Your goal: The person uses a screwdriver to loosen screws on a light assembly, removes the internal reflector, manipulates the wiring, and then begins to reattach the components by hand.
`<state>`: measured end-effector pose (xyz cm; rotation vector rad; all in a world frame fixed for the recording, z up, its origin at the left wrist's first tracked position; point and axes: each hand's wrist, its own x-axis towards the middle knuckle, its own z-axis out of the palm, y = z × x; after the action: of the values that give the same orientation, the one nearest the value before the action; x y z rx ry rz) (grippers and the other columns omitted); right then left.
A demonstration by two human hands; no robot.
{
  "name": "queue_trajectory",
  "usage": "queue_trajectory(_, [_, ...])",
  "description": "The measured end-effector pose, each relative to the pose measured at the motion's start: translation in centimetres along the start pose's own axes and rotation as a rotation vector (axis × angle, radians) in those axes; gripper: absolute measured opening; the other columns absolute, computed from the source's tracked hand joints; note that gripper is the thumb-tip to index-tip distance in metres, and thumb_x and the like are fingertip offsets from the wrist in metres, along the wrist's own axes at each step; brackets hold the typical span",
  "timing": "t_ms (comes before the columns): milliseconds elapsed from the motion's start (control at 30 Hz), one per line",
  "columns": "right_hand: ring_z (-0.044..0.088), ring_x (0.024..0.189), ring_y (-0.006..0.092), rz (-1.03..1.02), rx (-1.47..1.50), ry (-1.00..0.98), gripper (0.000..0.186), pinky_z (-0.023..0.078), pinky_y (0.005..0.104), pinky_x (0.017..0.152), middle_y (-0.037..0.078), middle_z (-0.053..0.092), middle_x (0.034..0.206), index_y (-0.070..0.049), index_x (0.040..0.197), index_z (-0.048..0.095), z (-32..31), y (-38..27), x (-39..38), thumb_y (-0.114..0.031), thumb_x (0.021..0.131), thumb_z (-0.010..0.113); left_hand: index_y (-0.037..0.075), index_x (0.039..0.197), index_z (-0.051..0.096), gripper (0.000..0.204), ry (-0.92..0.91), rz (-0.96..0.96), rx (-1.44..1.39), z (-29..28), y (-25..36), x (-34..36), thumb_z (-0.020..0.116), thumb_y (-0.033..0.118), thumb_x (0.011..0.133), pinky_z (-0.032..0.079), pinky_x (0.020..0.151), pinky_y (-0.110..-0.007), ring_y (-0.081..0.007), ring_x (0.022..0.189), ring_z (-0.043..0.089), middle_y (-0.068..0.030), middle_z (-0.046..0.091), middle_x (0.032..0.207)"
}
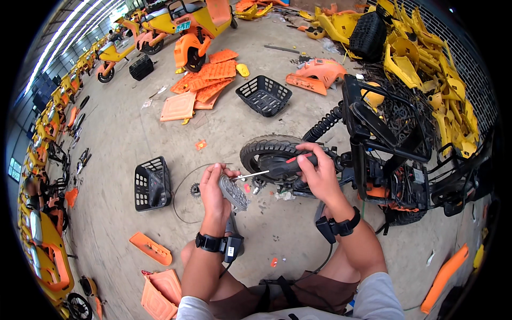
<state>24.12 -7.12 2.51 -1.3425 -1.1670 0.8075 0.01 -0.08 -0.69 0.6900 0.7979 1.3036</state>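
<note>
Left fingers (215,172): wrapped round my grey ribbed part (234,193).
Right fingers (309,149): gripping my black-and-red driver (284,167), its shaft (252,175) reaching the part.
Floor (106,202): concrete beneath me, strewn with orange panels (210,76).
Hall (19,128): yellow scooters (49,264) lining the left.

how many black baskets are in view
4 that I can make out: first basket left of the left hand; second basket beyond the wheel; third basket farther back, upper left; fourth basket among yellow panels, upper right. Others may be hidden.
</note>
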Motion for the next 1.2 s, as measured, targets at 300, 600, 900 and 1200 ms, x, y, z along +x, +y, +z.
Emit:
queue_trajectory(300, [0.061, 0.065, 0.0089, 0.02, -0.026, -0.04, 0.033, 0.047, 0.0241, 0.059, 0.004, 0.065, 0.077, -0.004, 0.119, 0.055, 1.2, -1.5, 0.0, -0.019, 0.091, 0.064, 0.003, 0.097, 0.055, 0.018, 0.021, 0.021, -0.015, -0.5, 1.1, -0.3, 0.049, 0.021, 0.1, 0.051, 0.066, -0.033, -0.0261, 0.08, 0.067, -0.008, 0.06, 0.078])
queue_trajectory(600, [0.06, 0.062, 0.0088, 0.066, 0.048, -0.072, 0.033, 0.047, 0.0224, 0.055, 0.005, 0.065, 0.085, -0.004, 0.121, 0.053, 2.3, -1.5, 0.6, -0.021, 0.093, 0.061, 0.005, 0.099, 0.054, 0.019, 0.02, 0.003, 0.003, -2.1, 1.5, -0.2, 0.048, 0.022, 0.101, 0.052, 0.065, -0.033, -0.0267, 0.083, 0.067, -0.008, 0.06, 0.078])
queue_trajectory(900, [0.056, 0.066, 0.0108, -0.094, -0.008, -0.03, 0.034, 0.046, 0.0264, 0.063, 0.006, 0.064, 0.083, -0.005, 0.122, 0.053, 0.8, -1.1, 0.3, -0.02, 0.091, 0.06, 0.001, 0.097, 0.056, 0.019, 0.033, -0.014, 0.011, -0.8, 0.8, -0.4, 0.051, 0.02, 0.1, 0.052, 0.064, -0.033, -0.0281, 0.078, 0.068, -0.0093, 0.06, 0.076])
queue_trajectory(1200, [0.057, 0.071, 0.0157, -0.24, -0.036, -0.051, 0.044, 0.047, 0.0293, 0.063, 0.007, 0.057, 0.088, -0.005, 0.126, 0.048, -0.9, -0.9, 0.0, -0.013, 0.083, 0.057, 0.004, 0.099, 0.054, 0.019, -0.018, -0.044, 0.059, 0.1, -0.5, -0.1, 0.048, 0.023, 0.101, 0.051, 0.073, -0.038, -0.0287, 0.085, 0.065, -0.0083, 0.058, 0.077])
